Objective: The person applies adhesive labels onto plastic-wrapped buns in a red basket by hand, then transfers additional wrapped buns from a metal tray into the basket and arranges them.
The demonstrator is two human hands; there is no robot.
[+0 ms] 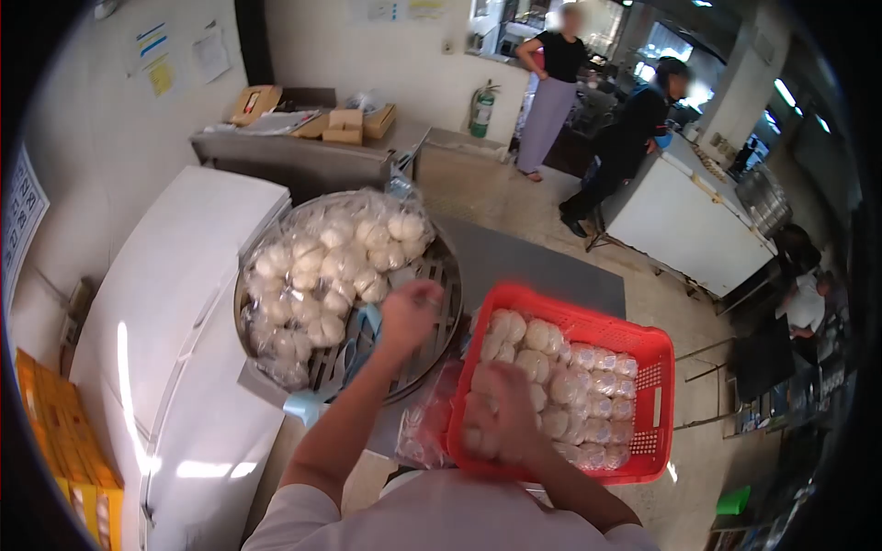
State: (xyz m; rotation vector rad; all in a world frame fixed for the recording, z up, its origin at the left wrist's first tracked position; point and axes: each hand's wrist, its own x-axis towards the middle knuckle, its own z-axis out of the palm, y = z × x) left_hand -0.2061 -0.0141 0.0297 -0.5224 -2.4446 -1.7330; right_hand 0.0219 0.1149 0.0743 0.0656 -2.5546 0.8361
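Observation:
My left hand (pixel 411 315) is over the right side of a round slatted metal tray (pixel 448 275), its fingers blurred. Bagged white buns (pixel 340 257) in clear plastic fill much of that tray. A light blue strap-like item (pixel 369 321) lies beside the buns, near my left forearm. My right hand (pixel 503 418), smeared by motion, is above the left part of a red plastic basket (pixel 652 404). Packs of round white buns (pixel 602 381) in clear wrap sit in rows inside it. Whether either hand holds anything cannot be made out.
Clear plastic bags (pixel 427 422) lie between tray and basket. A white chest freezer (pixel 165 303) stands at left, with yellow crates (pixel 64 422) near it. Cardboard boxes (pixel 344 124) rest on a counter behind. Two people (pixel 551 83) stand near a white freezer (pixel 689 211) at back right.

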